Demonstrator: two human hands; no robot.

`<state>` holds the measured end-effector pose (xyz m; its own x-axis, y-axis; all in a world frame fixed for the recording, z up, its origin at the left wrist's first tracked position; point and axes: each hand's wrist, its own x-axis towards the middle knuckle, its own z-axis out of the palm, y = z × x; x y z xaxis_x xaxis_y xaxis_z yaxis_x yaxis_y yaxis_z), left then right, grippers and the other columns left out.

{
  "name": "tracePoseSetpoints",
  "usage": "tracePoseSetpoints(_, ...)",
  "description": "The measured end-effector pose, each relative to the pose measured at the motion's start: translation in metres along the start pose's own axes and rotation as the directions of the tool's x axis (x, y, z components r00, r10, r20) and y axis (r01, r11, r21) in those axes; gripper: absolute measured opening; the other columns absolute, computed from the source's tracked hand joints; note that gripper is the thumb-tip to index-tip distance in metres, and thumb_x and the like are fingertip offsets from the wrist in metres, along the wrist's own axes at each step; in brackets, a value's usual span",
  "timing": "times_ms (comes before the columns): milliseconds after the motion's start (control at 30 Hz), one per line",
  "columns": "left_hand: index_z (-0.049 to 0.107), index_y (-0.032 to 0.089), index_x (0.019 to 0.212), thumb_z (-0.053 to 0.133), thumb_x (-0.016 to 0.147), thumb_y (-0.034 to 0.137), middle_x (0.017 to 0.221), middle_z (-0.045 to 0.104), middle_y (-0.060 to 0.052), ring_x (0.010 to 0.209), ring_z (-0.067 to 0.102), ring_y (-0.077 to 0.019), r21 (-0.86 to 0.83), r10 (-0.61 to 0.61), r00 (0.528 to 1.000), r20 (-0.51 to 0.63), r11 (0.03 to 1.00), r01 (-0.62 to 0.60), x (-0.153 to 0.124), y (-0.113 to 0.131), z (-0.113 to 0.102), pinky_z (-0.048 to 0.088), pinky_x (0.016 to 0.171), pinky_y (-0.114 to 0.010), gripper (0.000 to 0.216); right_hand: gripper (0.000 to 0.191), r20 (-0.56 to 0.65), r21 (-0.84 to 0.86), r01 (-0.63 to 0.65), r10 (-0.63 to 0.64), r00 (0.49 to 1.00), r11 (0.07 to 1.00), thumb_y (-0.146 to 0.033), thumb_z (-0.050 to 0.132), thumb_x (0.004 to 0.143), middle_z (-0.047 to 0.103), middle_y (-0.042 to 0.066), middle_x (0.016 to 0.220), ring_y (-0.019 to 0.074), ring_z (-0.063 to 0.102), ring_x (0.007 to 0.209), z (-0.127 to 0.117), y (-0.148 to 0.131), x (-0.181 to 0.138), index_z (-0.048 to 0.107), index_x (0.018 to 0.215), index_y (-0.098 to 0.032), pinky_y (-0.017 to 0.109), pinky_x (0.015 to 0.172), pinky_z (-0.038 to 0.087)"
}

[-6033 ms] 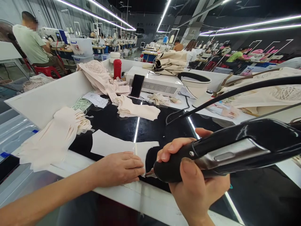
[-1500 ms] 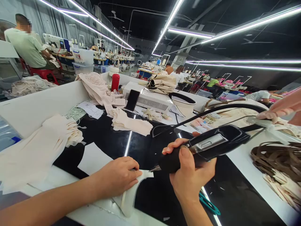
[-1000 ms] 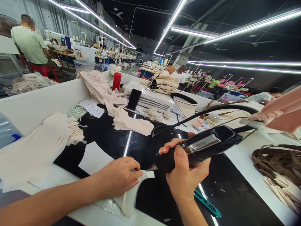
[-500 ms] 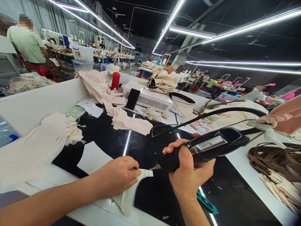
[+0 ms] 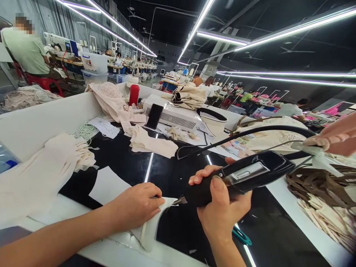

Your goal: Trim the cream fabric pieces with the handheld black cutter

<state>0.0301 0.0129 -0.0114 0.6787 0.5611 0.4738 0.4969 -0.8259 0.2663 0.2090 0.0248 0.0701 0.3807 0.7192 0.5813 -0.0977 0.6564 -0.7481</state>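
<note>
Right hand [image 5: 222,213] is closed tight round the black cutter [image 5: 244,174], thumb on top, with the metal tip down at the edge of the white fabric piece [image 5: 151,228]. Left hand [image 5: 136,207] is palm-down on that piece, fingers loosely curled and gripping nothing, pinning it to the black surface [image 5: 178,174] just beside the tip. The piece sits at the near edge of the surface, partly over the white rim. The cutter's cable [image 5: 250,134] arcs off to the right. Containers: a white bowl with a black rim [image 5: 210,119] is behind the cable, inside not visible from this angle. A red bottle [image 5: 134,94] stands upright and capped at the back wall. Two clear bins [image 5: 94,62] are stacked at the next station, contents unreadable. A white vented box [image 5: 174,115] has a phone [image 5: 154,115] leaning on its front and a folded beige bundle [image 5: 190,97] on top. The surface is walled in white [image 5: 41,118], tray-like. It holds a cream fabric stack [image 5: 41,174] on the left, a smaller cream pile [image 5: 151,142] mid, a coil of pale cord [image 5: 86,129] and a printed sheet [image 5: 104,127]. On the right, a tangle of brown straps [image 5: 319,181] lies over cream cut pieces [image 5: 328,218]. Another person's hand [image 5: 333,137] is at the right edge, pinching a clear strip [image 5: 317,152]. A teal handle [image 5: 241,235] lies on the surface under the right wrist.
</note>
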Motion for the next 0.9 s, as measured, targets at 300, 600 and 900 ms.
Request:
tracePoseSetpoints(300,0.068,0.017,0.108,0.063,0.1,0.016,0.107,0.067,-0.005,0.098,0.064,-0.0171,0.022,-0.001,1.0,0.007,1.0,0.001,0.0,-0.001,-0.001,0.056,0.09,-0.029,0.01,0.041,0.029,0.019,-0.003,0.002,1.0,1.0,-0.029,0.081,0.082,0.068,-0.005,0.076,0.0131,0.063,0.054,-0.001,0.006,-0.005,0.06,0.117,-0.027,0.029,0.052,0.057)
tracePoseSetpoints(600,0.068,0.015,0.112,0.059,0.101,0.014,0.107,0.068,-0.007,0.099,0.064,-0.0182,0.011,0.068,0.996,-0.053,0.998,-0.067,0.001,-0.001,-0.004,0.056,0.094,-0.031,0.014,0.04,0.005,0.013,0.013,-0.013,1.0,1.0,-0.027,0.08,0.082,0.068,-0.005,0.074,0.0127,0.062,0.053,-0.002,0.001,-0.002,0.061,0.117,-0.027,0.029,0.051,0.057)
tracePoseSetpoints(900,0.069,0.013,0.108,0.055,0.1,0.009,0.101,0.069,-0.008,0.097,0.065,-0.0195,0.021,0.154,0.987,0.043,0.988,-0.155,0.017,0.002,-0.009,0.056,0.096,-0.033,0.016,0.041,0.029,0.03,0.014,-0.015,0.999,0.999,-0.028,0.08,0.082,0.068,-0.004,0.075,0.0133,0.063,0.054,-0.008,-0.001,-0.007,0.061,0.118,-0.026,0.029,0.051,0.057)
